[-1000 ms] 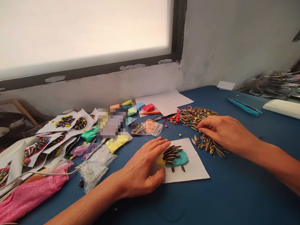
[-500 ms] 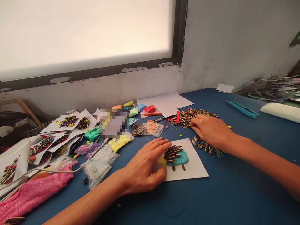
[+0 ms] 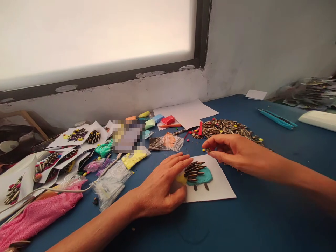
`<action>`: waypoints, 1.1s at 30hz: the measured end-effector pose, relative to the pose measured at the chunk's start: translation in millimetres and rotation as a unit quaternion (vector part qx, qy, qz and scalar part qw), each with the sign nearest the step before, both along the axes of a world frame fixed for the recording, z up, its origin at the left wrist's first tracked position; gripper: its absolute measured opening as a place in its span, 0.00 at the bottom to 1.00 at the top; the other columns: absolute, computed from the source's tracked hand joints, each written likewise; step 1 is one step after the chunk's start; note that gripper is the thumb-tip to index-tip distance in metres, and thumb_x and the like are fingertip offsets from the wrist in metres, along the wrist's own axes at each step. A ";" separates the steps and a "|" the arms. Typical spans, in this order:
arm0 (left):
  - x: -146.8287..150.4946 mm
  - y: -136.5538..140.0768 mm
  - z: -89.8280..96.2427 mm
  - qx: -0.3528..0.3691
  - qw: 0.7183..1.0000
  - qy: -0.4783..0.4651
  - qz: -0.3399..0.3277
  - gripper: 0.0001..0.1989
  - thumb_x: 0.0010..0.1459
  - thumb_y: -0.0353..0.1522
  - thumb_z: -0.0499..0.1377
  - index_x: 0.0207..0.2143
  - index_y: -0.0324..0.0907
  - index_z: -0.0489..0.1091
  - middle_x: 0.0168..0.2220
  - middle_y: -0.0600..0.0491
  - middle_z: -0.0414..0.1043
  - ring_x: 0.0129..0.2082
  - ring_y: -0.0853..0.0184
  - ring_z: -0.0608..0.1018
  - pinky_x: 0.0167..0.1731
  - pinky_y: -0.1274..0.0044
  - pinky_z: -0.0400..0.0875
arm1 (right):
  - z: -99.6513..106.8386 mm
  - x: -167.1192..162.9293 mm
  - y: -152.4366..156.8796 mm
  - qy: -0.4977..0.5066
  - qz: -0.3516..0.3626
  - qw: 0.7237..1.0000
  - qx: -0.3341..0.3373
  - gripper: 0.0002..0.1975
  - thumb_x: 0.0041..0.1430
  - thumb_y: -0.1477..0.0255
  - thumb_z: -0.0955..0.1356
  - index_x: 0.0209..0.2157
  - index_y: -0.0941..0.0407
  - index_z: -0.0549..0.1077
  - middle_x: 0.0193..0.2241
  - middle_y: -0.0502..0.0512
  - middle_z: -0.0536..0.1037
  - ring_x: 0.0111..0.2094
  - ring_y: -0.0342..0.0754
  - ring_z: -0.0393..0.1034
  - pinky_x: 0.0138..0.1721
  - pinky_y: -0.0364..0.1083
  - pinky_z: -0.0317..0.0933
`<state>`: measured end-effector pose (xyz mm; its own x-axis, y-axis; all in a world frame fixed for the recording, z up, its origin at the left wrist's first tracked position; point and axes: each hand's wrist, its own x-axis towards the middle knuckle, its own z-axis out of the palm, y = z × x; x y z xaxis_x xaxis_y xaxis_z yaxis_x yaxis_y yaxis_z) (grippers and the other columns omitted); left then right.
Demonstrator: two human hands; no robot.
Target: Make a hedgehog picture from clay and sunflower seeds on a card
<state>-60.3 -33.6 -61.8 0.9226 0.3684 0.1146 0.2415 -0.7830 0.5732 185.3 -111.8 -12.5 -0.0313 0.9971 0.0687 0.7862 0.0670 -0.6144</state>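
Observation:
My left hand point(image 3: 164, 185) lies flat, fingers stretched out, over the left side of a white card point(image 3: 220, 190). On the card is a flat teal clay shape point(image 3: 206, 175) with a yellow clay part point(image 3: 182, 178) at its left, partly under my fingers. Overlapping sunflower seeds point(image 3: 193, 170) stick into the teal clay like spines, and two more sit below it as legs. My right hand point(image 3: 233, 154) is above the card's upper right corner, thumb and forefinger pinching a sunflower seed point(image 3: 208, 150). Behind it spreads a pile of sunflower seeds point(image 3: 223, 126) mixed with small coloured beads.
Finished seed-and-clay cards point(image 3: 76, 135) pile up at the left, near a pink cloth point(image 3: 44, 213). Clay packets, including a yellow one point(image 3: 135, 157), lie at the middle back. Blue tweezers point(image 3: 278, 119) and a long white object point(image 3: 319, 120) are at the right.
My right hand has moved from the seed pile left and toward the card, now with a seed between its fingertips. The left hand has stayed in place on the card.

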 end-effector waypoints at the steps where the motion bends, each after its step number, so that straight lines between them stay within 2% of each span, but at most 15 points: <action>1: -0.3 0.3 -0.5 0.000 1.000 0.002 0.001 0.37 0.55 0.30 0.55 0.69 0.37 0.56 0.71 0.42 0.54 0.72 0.52 0.54 0.70 0.55 0.50 | 0.6 -0.3 -2.1 0.017 -0.004 1.000 0.006 0.13 0.64 0.63 0.65 0.41 0.54 0.79 0.26 0.49 0.77 0.22 0.42 0.65 0.22 0.42 0.58; 8: -1.3 1.0 -2.1 0.005 1.000 -0.008 -0.002 0.37 0.56 0.31 0.55 0.68 0.34 0.57 0.70 0.41 0.55 0.72 0.53 0.55 0.70 0.56 0.50 | 3.8 -10.9 -14.0 -0.015 0.021 0.996 0.081 0.15 0.66 0.61 0.65 0.31 0.52 0.78 0.27 0.50 0.77 0.25 0.44 0.66 0.25 0.44 0.58; 16: -1.3 0.9 -4.4 0.007 1.000 -0.015 -0.004 0.37 0.55 0.30 0.55 0.69 0.37 0.56 0.70 0.43 0.56 0.72 0.55 0.55 0.70 0.57 0.51 | -8.1 -15.2 -21.6 -0.034 0.084 0.993 0.074 0.16 0.70 0.65 0.62 0.42 0.49 0.82 0.33 0.53 0.80 0.34 0.48 0.74 0.35 0.46 0.66; 18: -1.5 0.8 -4.4 0.006 1.000 -0.017 -0.002 0.37 0.55 0.30 0.55 0.69 0.38 0.56 0.70 0.43 0.56 0.72 0.54 0.55 0.70 0.57 0.51 | -9.5 -13.9 -21.7 -0.035 0.067 0.995 0.066 0.14 0.69 0.66 0.63 0.41 0.49 0.81 0.33 0.51 0.81 0.33 0.47 0.74 0.34 0.46 0.65; 21: -1.6 0.2 -2.9 0.005 1.000 -0.013 0.001 0.36 0.56 0.30 0.55 0.68 0.37 0.57 0.70 0.42 0.56 0.72 0.53 0.55 0.69 0.56 0.52 | -10.8 -12.2 -20.1 -0.053 0.035 0.997 0.051 0.11 0.66 0.66 0.65 0.33 0.51 0.78 0.28 0.49 0.80 0.27 0.45 0.72 0.27 0.45 0.61; 24: -1.1 -0.5 -0.7 0.004 1.000 -0.009 0.001 0.36 0.55 0.30 0.55 0.68 0.34 0.58 0.70 0.41 0.56 0.72 0.53 0.55 0.69 0.56 0.52 | -12.6 -11.4 -17.6 -0.077 0.029 0.995 0.062 0.09 0.63 0.68 0.66 0.30 0.52 0.77 0.25 0.48 0.78 0.23 0.44 0.68 0.25 0.44 0.58; 33: 0.0 -1.6 0.9 0.002 1.000 -0.005 0.001 0.37 0.54 0.30 0.54 0.68 0.35 0.58 0.70 0.43 0.56 0.72 0.53 0.55 0.70 0.56 0.51 | -18.6 -9.2 -18.7 -0.079 0.021 0.995 0.058 0.12 0.64 0.71 0.63 0.34 0.51 0.79 0.30 0.50 0.81 0.29 0.46 0.73 0.31 0.45 0.62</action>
